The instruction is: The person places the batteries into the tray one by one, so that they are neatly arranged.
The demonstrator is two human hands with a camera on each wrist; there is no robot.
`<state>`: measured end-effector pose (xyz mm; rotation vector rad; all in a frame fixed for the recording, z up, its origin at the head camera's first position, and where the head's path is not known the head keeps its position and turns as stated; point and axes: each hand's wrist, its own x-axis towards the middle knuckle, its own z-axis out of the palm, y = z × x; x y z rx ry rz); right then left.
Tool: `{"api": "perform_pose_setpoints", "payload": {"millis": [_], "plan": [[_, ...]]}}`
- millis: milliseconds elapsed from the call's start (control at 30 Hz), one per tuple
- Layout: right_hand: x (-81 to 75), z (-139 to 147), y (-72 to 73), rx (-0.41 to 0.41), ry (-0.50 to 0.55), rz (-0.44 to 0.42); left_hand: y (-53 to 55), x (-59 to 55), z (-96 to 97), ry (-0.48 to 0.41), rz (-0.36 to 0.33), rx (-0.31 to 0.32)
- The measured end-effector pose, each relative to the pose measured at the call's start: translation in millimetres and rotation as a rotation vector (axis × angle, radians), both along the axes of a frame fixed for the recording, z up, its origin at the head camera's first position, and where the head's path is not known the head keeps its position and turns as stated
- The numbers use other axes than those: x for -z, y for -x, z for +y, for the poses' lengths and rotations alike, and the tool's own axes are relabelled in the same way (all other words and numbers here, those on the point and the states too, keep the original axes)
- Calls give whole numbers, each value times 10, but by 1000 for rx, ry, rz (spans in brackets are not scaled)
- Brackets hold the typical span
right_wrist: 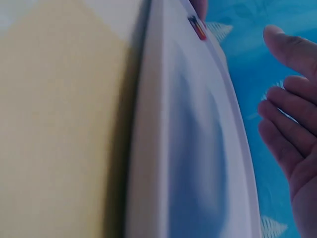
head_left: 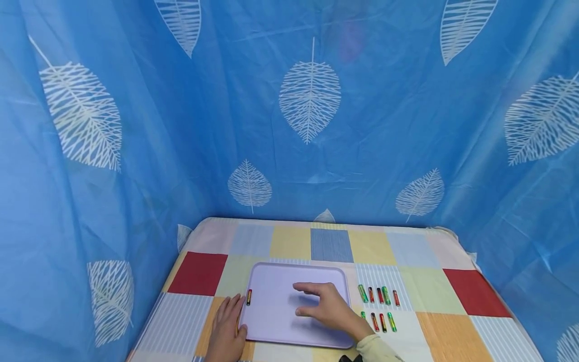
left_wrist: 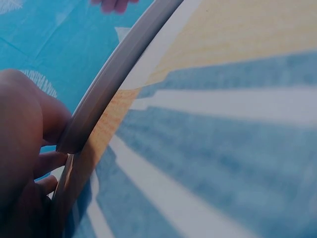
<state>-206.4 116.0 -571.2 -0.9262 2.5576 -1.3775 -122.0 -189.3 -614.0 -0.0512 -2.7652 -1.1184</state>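
Note:
A pale lilac tray lies on the patchwork tablecloth. One black and red battery sits on it, close to its left rim. My left hand rests beside the tray's left edge, its fingers extended along the rim; in the left wrist view the thumb side touches the tray's corner. Over the tray's right half hovers my right hand, thumb and fingers spread apart and holding nothing. The right wrist view also has this hand empty above the tray, with the battery at the far rim.
Right of the tray lie two rows of batteries, some green, others red and black. My right forearm overlaps the near row's left end. A blue curtain with white leaf prints surrounds the table's back and sides.

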Motion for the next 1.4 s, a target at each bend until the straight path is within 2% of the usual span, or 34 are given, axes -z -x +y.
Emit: {"api": "perform_pose_setpoints", "payload": {"millis": [167, 300, 567, 733, 1000, 1167, 1400], "plan": [[-34, 331, -30, 29, 12, 15, 0, -24, 20, -17, -69, -8], [-55, 569, -49, 57, 12, 6, 8, -34, 24, 11, -78, -13], [-63, 976, -148, 66, 1, -12, 1, -12, 30, 36, -55, -20], [-100, 1216, -214, 74, -48, -39, -2, -18, 33, 19, -31, -10], [-98, 1556, -280, 141, -121, -36, 12, -39, 30, 22, -25, 2], [-116, 1726, -296, 162, -160, -92, 16, -20, 40, 34, 6, 1], [-140, 1940, -350, 213, -187, -175, 4, -22, 47, 13, -28, -5]]}}
